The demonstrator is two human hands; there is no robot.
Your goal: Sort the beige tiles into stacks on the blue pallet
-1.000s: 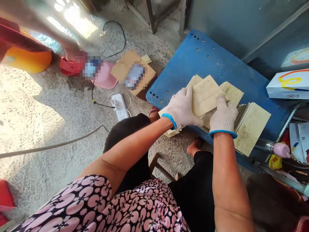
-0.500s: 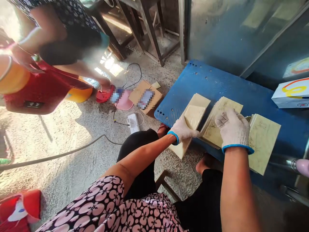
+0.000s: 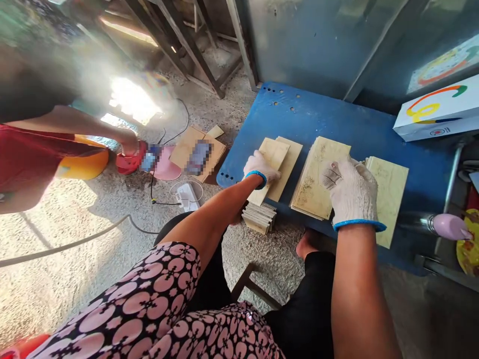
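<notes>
The left hand (image 3: 260, 168) grips a thin board (image 3: 276, 151) above the left pile (image 3: 258, 219) at the near edge of the blue table (image 3: 310, 114). The right hand (image 3: 354, 192) curls over the middle stack (image 3: 310, 174), its hold unclear. One nudge could topple the uneven left pile.

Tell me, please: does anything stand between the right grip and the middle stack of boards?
Nothing visible does. The right grip overlaps the right edge of the middle stack in view; whether they touch is unclear.

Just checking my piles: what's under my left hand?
A board, overlapping another board on the table. Your left hand hides part of it; anything else beneath is covered.
</notes>
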